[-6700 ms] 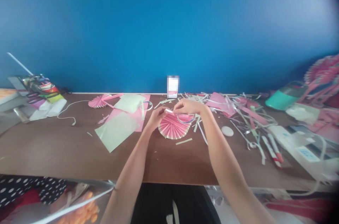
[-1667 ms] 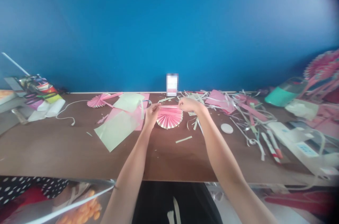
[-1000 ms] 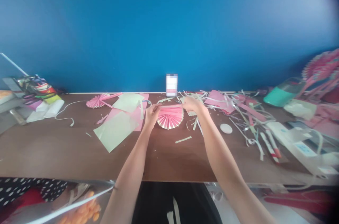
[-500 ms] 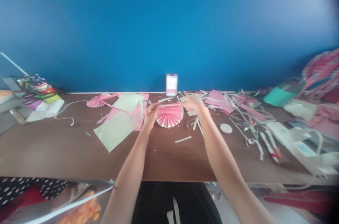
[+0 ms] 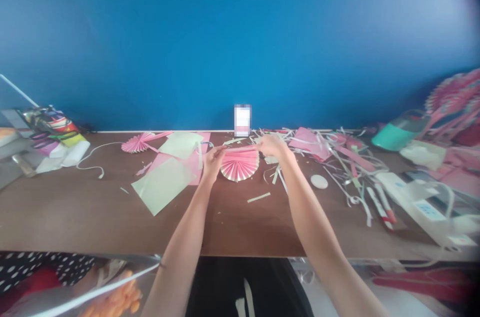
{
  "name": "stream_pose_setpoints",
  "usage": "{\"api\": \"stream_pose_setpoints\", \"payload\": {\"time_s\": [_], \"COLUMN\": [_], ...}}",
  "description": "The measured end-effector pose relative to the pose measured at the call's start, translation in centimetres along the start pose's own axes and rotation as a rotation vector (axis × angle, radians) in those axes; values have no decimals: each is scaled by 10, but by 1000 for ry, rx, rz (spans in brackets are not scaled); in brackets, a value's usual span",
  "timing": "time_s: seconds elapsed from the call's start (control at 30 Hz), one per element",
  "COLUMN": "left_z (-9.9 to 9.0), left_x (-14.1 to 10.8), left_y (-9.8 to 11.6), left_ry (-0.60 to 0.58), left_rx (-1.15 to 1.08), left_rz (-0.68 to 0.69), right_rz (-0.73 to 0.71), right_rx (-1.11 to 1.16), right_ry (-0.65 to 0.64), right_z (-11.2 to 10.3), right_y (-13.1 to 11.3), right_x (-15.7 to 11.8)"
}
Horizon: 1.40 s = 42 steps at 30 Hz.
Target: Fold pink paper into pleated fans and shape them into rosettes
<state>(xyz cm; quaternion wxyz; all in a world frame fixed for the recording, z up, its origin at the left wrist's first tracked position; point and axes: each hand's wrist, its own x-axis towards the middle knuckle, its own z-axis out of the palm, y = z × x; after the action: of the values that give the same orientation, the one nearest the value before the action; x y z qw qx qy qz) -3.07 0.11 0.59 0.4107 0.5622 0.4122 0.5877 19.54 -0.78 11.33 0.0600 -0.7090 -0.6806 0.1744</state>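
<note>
Between my two hands, a pleated pink paper fan (image 5: 240,166) with a pale scalloped edge is spread in a half circle, its straight side away from me. My left hand (image 5: 213,159) pinches the left end of that straight side. At the right end, my right hand (image 5: 273,147) has its fingers closed on the fan's upper edge. Pale green paper sheets (image 5: 164,187) and a pink sheet (image 5: 194,177) lie to the left of my left hand. Paper scraps surround my right hand, and a thin pale strip (image 5: 258,197) rests on the table nearer to me.
A second pink fan (image 5: 137,142) lies at the back left. To the right are tangled paper strips (image 5: 354,157), a white disc (image 5: 319,181), red-and-white pens (image 5: 379,207) and a white device (image 5: 416,207). A blurred-out phone-like panel (image 5: 243,121) stands against the blue wall (image 5: 240,42).
Almost nothing differs. Both hands keep hold of the fan in the same place, and the whole view has shifted very slightly.
</note>
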Motion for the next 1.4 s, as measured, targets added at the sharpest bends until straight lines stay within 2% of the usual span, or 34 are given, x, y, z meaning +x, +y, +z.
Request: {"api": "stream_pose_setpoints", "payload": {"time_s": [0.23,0.47,0.63,0.8,0.9,0.97,1.2,1.3,1.4], "left_z": [1,-2,-3,-4,-2,1,19,21,19], "left_x": [0,-1,-2,-5,-8,-9,-6,-3,0], "left_y": [2,4,5,15,26,33,47,44,38], "left_ry": [18,-37,-78,-194,-330,-374,-537,-534,-476], "left_rx": [-61,-133,-179,59,254,362,752,697,478], "left_rz": [-57,-86,-98,-2,92,138,146,166,149], "right_rz": [-23,-23,-87,-111,-146,-175,-323,-358,-374], "right_rx": [-11,-12,6,-73,-116,-133,-160,-153,-141], "right_ry": [20,51,79,181,167,149,175,162,156], "right_z": [-2,-3,-3,-6,-9,-10,-8,-10,-14], "right_y": [-1,-1,-1,2,3,2,-4,-6,-9], "right_x": [-1,-1,-3,-5,-7,-8,-12,-15,-18]}}
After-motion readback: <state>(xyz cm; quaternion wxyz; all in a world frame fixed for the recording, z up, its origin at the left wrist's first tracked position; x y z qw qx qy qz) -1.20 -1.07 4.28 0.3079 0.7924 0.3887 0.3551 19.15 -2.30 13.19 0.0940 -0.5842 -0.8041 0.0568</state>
